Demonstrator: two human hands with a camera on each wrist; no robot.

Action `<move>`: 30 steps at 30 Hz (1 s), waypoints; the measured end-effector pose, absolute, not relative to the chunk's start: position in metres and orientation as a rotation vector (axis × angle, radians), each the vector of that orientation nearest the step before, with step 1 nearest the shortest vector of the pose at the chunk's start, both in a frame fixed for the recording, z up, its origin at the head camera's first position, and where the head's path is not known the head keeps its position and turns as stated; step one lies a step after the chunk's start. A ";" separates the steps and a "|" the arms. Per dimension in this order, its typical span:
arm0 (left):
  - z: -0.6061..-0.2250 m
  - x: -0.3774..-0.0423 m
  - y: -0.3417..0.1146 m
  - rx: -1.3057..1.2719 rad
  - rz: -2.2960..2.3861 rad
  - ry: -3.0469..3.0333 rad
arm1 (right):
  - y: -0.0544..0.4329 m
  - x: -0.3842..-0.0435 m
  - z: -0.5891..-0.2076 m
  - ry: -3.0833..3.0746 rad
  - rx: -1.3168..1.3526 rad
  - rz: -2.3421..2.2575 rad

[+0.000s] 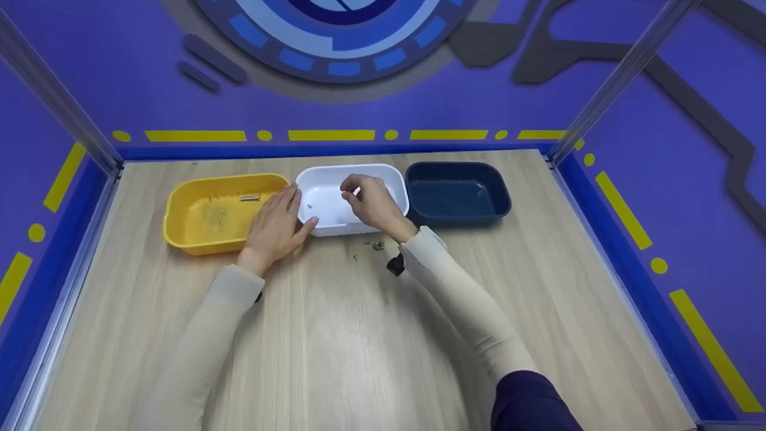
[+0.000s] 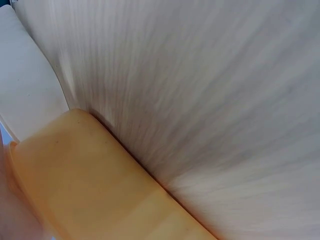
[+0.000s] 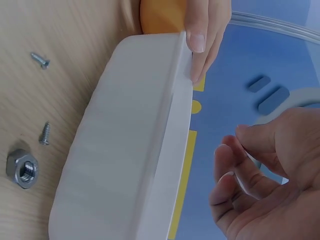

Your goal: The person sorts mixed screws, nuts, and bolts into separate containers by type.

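Note:
My left hand [image 1: 275, 224] rests with straight fingers across the adjoining rims of the yellow bin [image 1: 203, 246] and white bin [image 1: 347, 230], its thumb at the white bin's near left corner. Over the white bin my right hand [image 1: 374, 200] hovers with bent fingers. In the right wrist view its thumb and index fingertips [image 3: 229, 141] meet, and nothing shows between them. A small screw [image 1: 310, 206] lies inside the white bin. On the table before it are a hex nut [image 3: 22, 169] and two small screws, one screw [image 3: 45, 134] nearer the nut, another screw [image 3: 40, 60] farther away.
A dark blue bin [image 1: 458, 220] stands right of the white one. The yellow bin holds a shiny metal pin-like piece [image 1: 249, 198] and a dark patch of tiny bits [image 1: 216, 214]. Blue-purple walls [image 1: 335, 114] border the wooden table [image 1: 335, 335] at back and sides.

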State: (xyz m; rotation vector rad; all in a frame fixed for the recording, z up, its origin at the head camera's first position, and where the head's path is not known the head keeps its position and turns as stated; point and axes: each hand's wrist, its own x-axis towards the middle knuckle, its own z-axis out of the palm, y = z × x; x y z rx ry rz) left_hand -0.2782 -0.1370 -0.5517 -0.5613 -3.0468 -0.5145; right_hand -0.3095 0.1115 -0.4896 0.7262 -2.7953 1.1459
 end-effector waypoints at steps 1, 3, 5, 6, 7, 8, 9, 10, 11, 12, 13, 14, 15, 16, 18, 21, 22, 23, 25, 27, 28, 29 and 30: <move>-0.552 -0.278 -0.137 -0.561 -0.511 -3.047 | 0.112 -0.308 -0.490 -2.788 0.733 1.146; -0.551 -0.279 -0.137 -0.562 -0.505 -3.046 | 0.114 -0.305 -0.492 -2.780 0.748 1.141; -0.552 -0.279 -0.137 -0.564 -0.502 -3.045 | 0.115 -0.301 -0.494 -2.774 0.760 1.135; -0.552 -0.279 -0.137 -0.565 -0.504 -3.044 | 0.116 -0.300 -0.495 -2.769 0.771 1.133; -0.552 -0.279 -0.137 -0.565 -0.510 -3.045 | 0.117 -0.298 -0.496 -2.766 0.779 1.132; -0.552 -0.279 -0.137 -0.565 -0.515 -3.046 | 0.117 -0.296 -0.497 -2.763 0.789 1.131; -0.553 -0.278 -0.137 -0.563 -0.521 -3.047 | 0.118 -0.294 -0.498 -2.757 0.798 1.133; -0.553 -0.278 -0.137 -0.561 -0.526 -3.048 | 0.118 -0.292 -0.499 -2.754 0.806 1.130; -0.553 -0.278 -0.137 -0.559 -0.530 -3.048 | 0.119 -0.290 -0.500 -2.749 0.816 1.130; -0.553 -0.277 -0.137 -0.558 -0.534 -3.048 | 0.120 -0.288 -0.501 -2.745 0.823 1.129; -0.553 -0.277 -0.137 -0.557 -0.536 -3.046 | 0.121 -0.286 -0.502 -2.741 0.828 1.131; -0.553 -0.277 -0.137 -0.556 -0.538 -3.043 | 0.122 -0.283 -0.502 -2.738 0.831 1.140; -0.553 -0.277 -0.137 -0.557 -0.536 -3.038 | 0.122 -0.281 -0.504 -2.736 0.832 1.147; -0.553 -0.277 -0.137 -0.558 -0.536 -3.032 | 0.123 -0.279 -0.504 -2.735 0.836 1.152; -0.553 -0.277 -0.137 -0.557 -0.536 -3.024 | 0.124 -0.274 -0.506 -2.725 0.846 1.162; -0.553 -0.276 -0.137 -0.555 -0.532 -3.018 | 0.126 -0.267 -0.511 -2.705 0.863 1.161; -0.553 -0.276 -0.137 -0.554 -0.531 -3.018 | 0.126 -0.265 -0.513 -2.698 0.868 1.160; -0.553 -0.276 -0.138 -0.555 -0.529 -3.016 | 0.127 -0.262 -0.515 -2.692 0.872 1.160; -0.553 -0.276 -0.138 -0.558 -0.525 -3.016 | 0.128 -0.258 -0.520 -2.684 0.875 1.170; -0.554 -0.276 -0.137 -0.561 -0.520 -3.014 | 0.130 -0.254 -0.524 -2.684 0.872 1.181; -0.554 -0.276 -0.137 -0.562 -0.517 -3.014 | 0.130 -0.252 -0.526 -2.684 0.871 1.189; -0.554 -0.277 -0.137 -0.562 -0.517 -3.015 | 0.131 -0.250 -0.528 -2.685 0.867 1.194; -0.554 -0.277 -0.137 -0.561 -0.517 -3.017 | 0.131 -0.249 -0.530 -2.686 0.862 1.201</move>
